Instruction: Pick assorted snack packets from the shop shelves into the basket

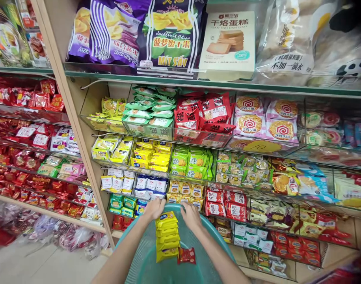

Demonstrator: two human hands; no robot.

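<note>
A teal plastic basket (211,232) with perforated sides fills the bottom middle of the head view. My left hand (155,209) is closed at its far rim, fingers curled over the edge. A short way to the right, my right hand (191,216) also grips that rim, its fingertips partly hidden. Inside the basket, a stacked row of yellow snack packets (168,236) runs down from beside my left hand. One small red packet (187,255) touches the row's lower right end.
Tiered shelves of wrapped snacks rise ahead, with yellow packets (152,154), green packets (192,159) and red packets (226,203) in clear bins. Large chip bags (171,37) stand on the glass shelf (168,75) above. A wooden upright (68,106) divides off the left shelves. Plastic bags (71,236) lie below them.
</note>
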